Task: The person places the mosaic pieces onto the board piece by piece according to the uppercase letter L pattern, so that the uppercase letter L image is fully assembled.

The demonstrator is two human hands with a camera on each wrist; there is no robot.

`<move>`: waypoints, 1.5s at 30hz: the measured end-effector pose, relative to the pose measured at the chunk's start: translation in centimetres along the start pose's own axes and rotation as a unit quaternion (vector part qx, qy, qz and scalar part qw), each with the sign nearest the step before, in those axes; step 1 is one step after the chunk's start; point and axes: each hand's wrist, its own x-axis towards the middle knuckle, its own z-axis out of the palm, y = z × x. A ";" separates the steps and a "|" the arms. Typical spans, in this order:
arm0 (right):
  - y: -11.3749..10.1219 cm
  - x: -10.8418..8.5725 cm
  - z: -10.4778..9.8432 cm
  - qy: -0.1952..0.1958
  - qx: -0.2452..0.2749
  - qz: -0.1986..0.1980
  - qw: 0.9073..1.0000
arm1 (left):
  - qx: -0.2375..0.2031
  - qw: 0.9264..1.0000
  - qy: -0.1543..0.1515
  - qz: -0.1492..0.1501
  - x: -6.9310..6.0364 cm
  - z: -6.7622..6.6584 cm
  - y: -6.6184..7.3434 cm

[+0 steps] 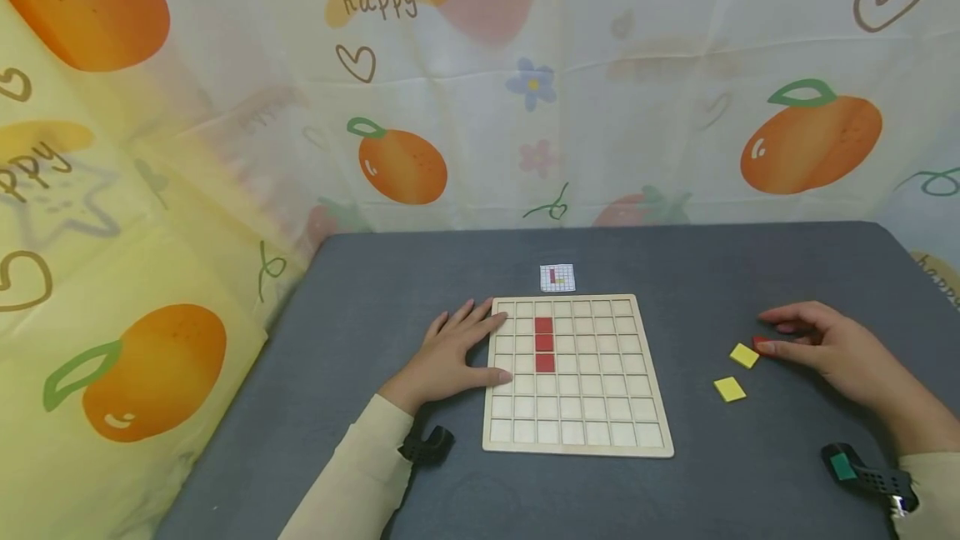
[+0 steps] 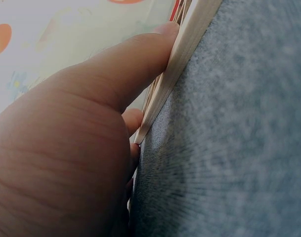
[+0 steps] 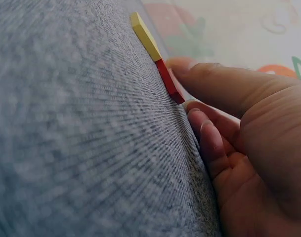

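Observation:
A wooden grid board [image 1: 657, 407] lies on the table with three red square tiles [image 1: 544, 342] in a column of its cells. My left hand [image 1: 453, 352] rests on the board's left edge, thumb [image 2: 140, 59] and fingers spread. To the right of the board, my right hand [image 1: 843, 348] reaches a loose red tile [image 3: 165, 79] lying flat on the table. Its thumb touches this tile, while the index finger stands apart from the thumb. One yellow tile [image 1: 744, 356] lies right beside the red one, and another yellow tile [image 1: 730, 389] is nearer the front.
Behind the board lies a small printed card [image 1: 557, 277] with a grid showing red and yellow cells. The dark grey table [image 1: 420, 265] meets a fruit-patterned cloth [image 1: 480, 148] at the back and left. Each wrist wears a black strap [image 1: 870, 473].

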 end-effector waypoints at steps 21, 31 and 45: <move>-0.6 -0.2 0.1 0.014 0.008 0.006 1.000 | -0.003 1.000 -0.001 0.001 -0.1 -0.2 0.1; -0.9 -0.2 0.3 0.048 0.022 0.025 0.998 | 0.000 1.000 -0.002 -0.005 0.0 -0.1 0.1; -4.0 -0.5 0.4 0.032 0.084 0.003 0.996 | -0.006 1.000 -0.005 -0.003 -0.1 -0.2 0.2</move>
